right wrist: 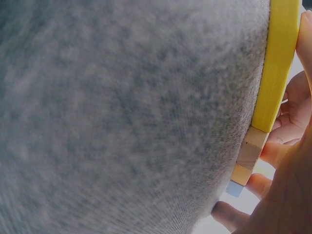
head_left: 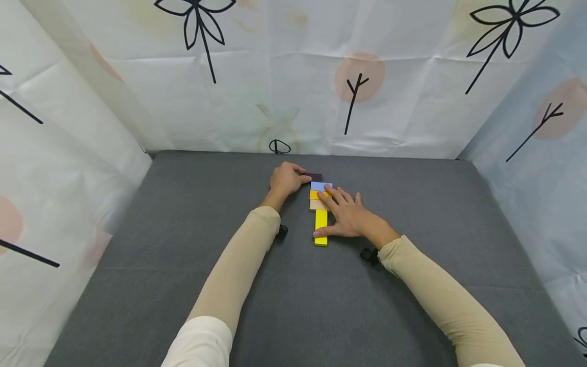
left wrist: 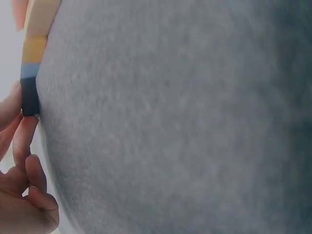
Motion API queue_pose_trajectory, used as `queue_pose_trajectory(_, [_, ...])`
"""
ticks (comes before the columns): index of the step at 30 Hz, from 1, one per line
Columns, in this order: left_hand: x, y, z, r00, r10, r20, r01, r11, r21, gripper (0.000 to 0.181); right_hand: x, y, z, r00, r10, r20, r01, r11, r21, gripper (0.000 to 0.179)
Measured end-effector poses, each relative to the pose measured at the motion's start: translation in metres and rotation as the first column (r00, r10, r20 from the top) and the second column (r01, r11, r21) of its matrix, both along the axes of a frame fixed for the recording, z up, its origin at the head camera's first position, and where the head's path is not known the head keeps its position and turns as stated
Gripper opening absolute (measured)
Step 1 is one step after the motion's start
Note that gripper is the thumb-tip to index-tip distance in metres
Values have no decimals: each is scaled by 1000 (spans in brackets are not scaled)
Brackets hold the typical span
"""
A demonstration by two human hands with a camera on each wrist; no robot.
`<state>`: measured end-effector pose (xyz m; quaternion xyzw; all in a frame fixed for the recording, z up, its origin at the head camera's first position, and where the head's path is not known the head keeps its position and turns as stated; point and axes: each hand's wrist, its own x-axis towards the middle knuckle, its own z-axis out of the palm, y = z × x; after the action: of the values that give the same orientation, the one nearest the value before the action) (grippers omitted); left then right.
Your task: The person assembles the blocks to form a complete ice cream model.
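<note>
Several flat wooden blocks lie end to end in a line on the table. Farthest off is a black block (head_left: 315, 177), which my left hand (head_left: 285, 179) pinches between thumb and fingers at its left end. Against it lie a light blue block (head_left: 320, 186), an orange block (head_left: 314, 194) and a plain wood block (head_left: 316, 205). A long yellow block (head_left: 321, 218) points towards me from the plain one. My right hand (head_left: 350, 216) spreads over the line from the right, fingertips on the blue and orange blocks, thumb on the yellow block.
Dark grey cloth (head_left: 376, 316) covers the table. A white patterned curtain (head_left: 293, 92) stands behind the table's far edge, with more curtain on both sides. A small black device (head_left: 369, 256) sits at the right wrist, another (head_left: 282, 232) at the left.
</note>
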<state>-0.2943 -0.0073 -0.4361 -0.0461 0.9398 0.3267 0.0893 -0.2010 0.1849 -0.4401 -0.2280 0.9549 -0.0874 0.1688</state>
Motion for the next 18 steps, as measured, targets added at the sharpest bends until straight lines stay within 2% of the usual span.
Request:
queue_pose_trajectory(9, [-3, 7, 1, 999, -33, 15, 33, 999, 2, 29, 1, 0, 2, 1000, -1, -7, 1, 1000, 6, 111])
queue_pose_trajectory(18, [-1, 11, 0, 1000, -18, 16, 17, 1000, 6, 29, 0, 1, 0, 1000, -1, 2, 1, 1000, 7, 112])
